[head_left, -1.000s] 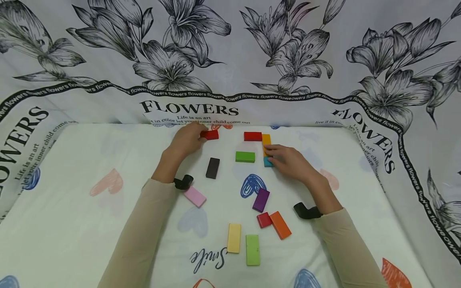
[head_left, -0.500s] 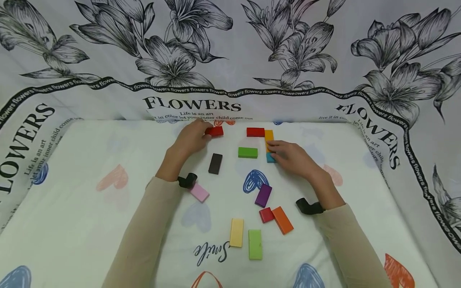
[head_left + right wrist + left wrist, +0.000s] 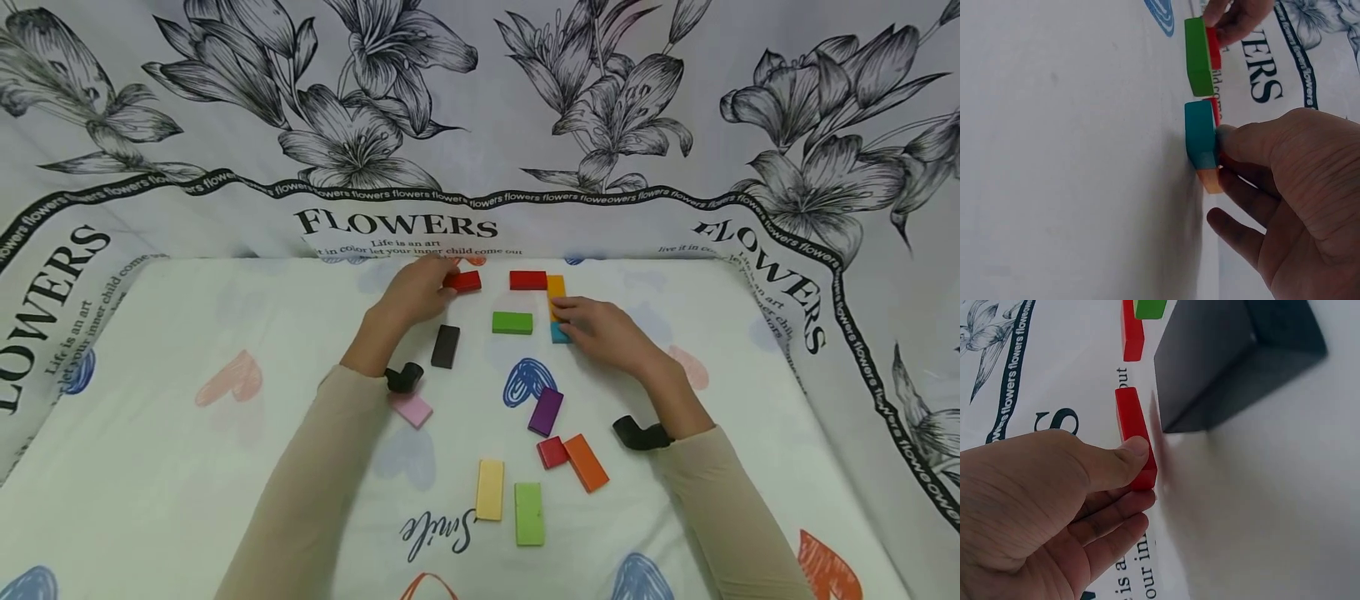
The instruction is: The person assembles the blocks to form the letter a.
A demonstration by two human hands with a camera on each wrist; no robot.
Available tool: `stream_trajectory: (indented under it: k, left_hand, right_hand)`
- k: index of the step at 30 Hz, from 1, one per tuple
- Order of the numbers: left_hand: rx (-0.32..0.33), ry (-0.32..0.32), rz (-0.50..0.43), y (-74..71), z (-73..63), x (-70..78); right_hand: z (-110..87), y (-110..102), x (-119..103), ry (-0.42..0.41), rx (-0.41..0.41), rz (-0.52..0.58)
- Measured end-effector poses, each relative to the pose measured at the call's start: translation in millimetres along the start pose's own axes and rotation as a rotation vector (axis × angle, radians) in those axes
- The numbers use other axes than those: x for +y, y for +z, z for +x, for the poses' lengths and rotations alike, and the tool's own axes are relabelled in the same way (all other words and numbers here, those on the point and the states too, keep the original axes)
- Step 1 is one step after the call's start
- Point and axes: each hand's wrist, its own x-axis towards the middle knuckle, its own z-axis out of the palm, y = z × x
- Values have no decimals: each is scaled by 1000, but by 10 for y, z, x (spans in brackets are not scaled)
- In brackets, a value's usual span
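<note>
Coloured blocks lie scattered across a white cloth (printed with hearts).

White sheet printed with black flowers, pale cloth with coloured hearts

Around one purple rectangular block are three red blocks, two green blocks, one black, one pink, one blue, one amber, one orange, one pale-yellow.

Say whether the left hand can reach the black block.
Likely yes: the black block lies close by, nothing on it, though the left hand pinches a red block and may need to release it.
</note>
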Motion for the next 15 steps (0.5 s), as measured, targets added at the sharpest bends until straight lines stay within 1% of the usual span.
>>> stream_trajectory:
  k: [4, 10, 15]
  left_hand:
    - [-6, 9, 12, 36, 89, 73]
    - [-11, -2, 46, 39, 159, 164]
    - [-25, 18, 69, 36, 221, 237]
  right_hand:
    - [-12, -17, 8, 0, 3, 3]
    - [-7, -4, 21, -5, 2, 21]
    - [0, 3, 18, -2, 3, 14]
